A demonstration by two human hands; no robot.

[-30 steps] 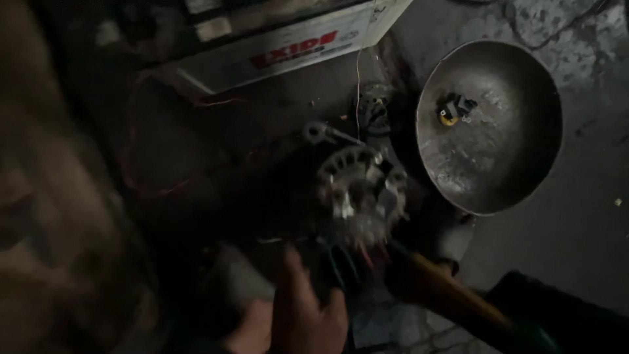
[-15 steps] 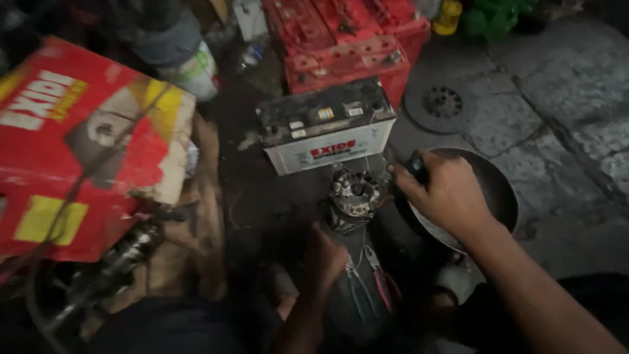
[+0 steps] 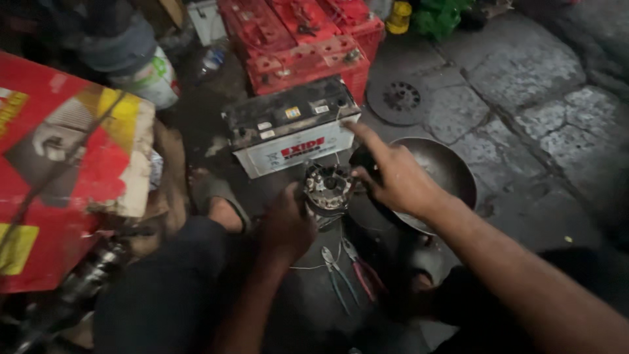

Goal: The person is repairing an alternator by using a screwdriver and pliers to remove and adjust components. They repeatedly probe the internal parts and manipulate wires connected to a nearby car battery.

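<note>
A round metal alternator [image 3: 327, 190] stands on the dark ground in front of a dirty white car battery [image 3: 291, 128]. My left hand [image 3: 285, 226] grips the alternator's near side. My right hand [image 3: 393, 174] hovers over its right edge, index finger stretched toward the battery's corner, the other fingers curled by the alternator's top. I cannot make out anything held in the right hand.
A metal bowl [image 3: 452, 174] lies right of the alternator. Two pliers [image 3: 350, 265] rest on the ground near my knees. Red battery cases [image 3: 301, 39] are stacked behind, a red and yellow carton [image 3: 59, 164] stands at the left, and a round drain cover [image 3: 401, 98] sits in the stone paving.
The camera pulled back from a close view of the alternator and bowl. My right hand came in over the alternator, then extended its index finger toward the battery. My left hand stays on the alternator.
</note>
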